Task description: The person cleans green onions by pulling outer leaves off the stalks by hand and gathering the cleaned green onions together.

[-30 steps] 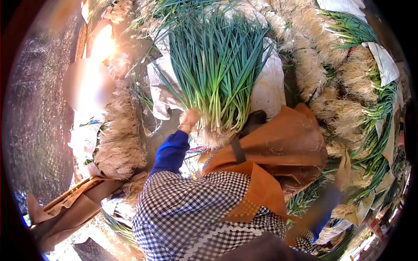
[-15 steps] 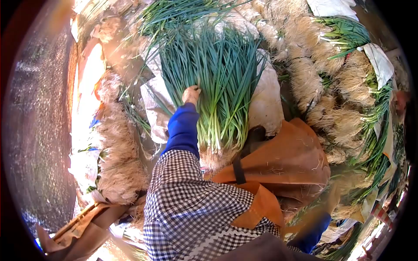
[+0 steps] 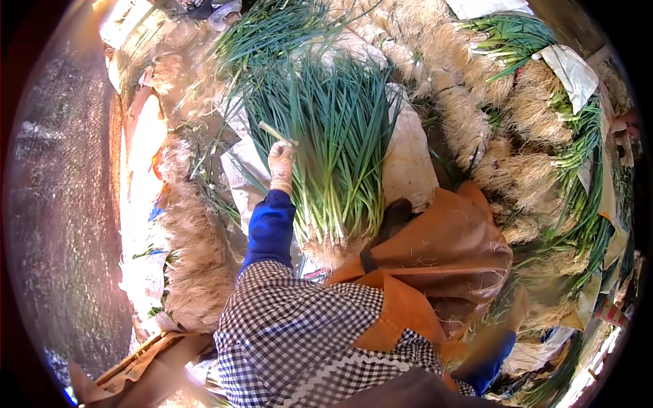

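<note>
My left hand (image 3: pixel 280 162), in a blue cuff and checked sleeve, is closed round a short, pale, stick-like piece (image 3: pixel 272 130) that pokes out above the fingers. It is over the left side of a large spread of green onions (image 3: pixel 333 149), whose leaves point away and whose white stems and roots point toward me. Under the onions lies a whitish sack (image 3: pixel 408 153). Of my right arm only a blue sleeve (image 3: pixel 493 357) shows at lower right; a tan blur crosses it and I cannot make out the hand.
Rooty bundles (image 3: pixel 197 251) are stacked on the left beside a dark, rough surface (image 3: pixel 64 204). More bundles (image 3: pixel 530 177) line the right side. Another heap of green leaves (image 3: pixel 272 34) lies at the back. A brown apron (image 3: pixel 442 245) covers my legs.
My left hand has drawn back from among the leaves, shifting left and slightly toward me. The pale stick-like piece now shows in it. The view has shifted slightly.
</note>
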Demonstrator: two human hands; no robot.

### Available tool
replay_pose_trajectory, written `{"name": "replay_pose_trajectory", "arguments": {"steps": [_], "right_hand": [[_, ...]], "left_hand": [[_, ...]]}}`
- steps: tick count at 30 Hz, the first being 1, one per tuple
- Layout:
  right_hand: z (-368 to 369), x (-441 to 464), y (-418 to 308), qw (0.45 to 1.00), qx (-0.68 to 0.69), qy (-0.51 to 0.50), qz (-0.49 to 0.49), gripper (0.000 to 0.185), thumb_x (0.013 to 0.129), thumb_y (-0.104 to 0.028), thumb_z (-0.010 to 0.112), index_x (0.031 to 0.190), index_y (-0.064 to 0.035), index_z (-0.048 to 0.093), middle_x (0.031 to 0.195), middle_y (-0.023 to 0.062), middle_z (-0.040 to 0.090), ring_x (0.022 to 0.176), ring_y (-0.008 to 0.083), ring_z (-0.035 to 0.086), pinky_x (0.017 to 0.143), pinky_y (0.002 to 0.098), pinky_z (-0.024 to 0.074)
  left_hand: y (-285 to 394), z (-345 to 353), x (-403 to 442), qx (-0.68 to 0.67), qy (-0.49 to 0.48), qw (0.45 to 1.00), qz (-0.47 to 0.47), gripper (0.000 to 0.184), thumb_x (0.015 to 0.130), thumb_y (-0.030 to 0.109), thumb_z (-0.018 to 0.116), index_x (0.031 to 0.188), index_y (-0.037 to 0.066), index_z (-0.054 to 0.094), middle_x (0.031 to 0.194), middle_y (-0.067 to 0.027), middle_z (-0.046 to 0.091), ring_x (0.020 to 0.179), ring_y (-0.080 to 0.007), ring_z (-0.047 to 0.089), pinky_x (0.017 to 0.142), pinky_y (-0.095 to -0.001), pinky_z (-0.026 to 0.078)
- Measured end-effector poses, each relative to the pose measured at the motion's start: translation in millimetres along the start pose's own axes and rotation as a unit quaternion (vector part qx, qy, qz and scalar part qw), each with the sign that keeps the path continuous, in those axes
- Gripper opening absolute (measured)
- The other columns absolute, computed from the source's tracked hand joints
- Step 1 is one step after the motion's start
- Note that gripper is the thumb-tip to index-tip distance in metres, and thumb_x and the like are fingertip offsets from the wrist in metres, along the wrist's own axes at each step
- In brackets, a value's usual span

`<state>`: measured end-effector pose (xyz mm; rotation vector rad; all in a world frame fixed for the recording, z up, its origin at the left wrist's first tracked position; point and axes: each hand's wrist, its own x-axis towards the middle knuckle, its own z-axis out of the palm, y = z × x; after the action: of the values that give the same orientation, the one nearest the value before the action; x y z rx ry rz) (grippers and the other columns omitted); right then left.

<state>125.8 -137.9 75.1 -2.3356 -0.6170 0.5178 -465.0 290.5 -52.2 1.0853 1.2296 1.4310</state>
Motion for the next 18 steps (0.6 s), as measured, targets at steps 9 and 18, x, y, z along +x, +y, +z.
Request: {"name": "replay_pose_trajectory", "arguments": {"steps": [9, 18], "right_hand": [[-48, 47, -43, 0.978, -0.204, -0.028, -0.029, 0.032, 0.090, -0.026, 0.047, 0.111, -0.0040, 0.060, 0.111, 0.0152, 0.061, 0.105, 0.0268, 0.056, 0.090, 0.0334, 0.0422], [-134, 109, 74, 0.937, 0.023, 0.322, -0.136, 0.026, 0.087, -0.022, 0.052, 0.107, -0.0062, 0.061, 0.101, 0.0132, 0.062, 0.093, 0.0258, 0.060, 0.082, 0.0317, 0.0461]], "left_hand": [[-96, -32, 5, 0.668, -0.252, 0.683, 0.153, 0.036, 0.087, 0.014, 0.045, 0.121, 0.001, 0.049, 0.113, -0.0160, 0.056, 0.101, -0.0247, 0.056, 0.089, -0.0342, 0.042], [-84, 25, -87, 0.653, -0.145, 0.722, -0.174, 0.041, 0.090, 0.023, 0.044, 0.127, 0.004, 0.045, 0.125, -0.0197, 0.048, 0.109, -0.0307, 0.049, 0.095, -0.0397, 0.037]]}}
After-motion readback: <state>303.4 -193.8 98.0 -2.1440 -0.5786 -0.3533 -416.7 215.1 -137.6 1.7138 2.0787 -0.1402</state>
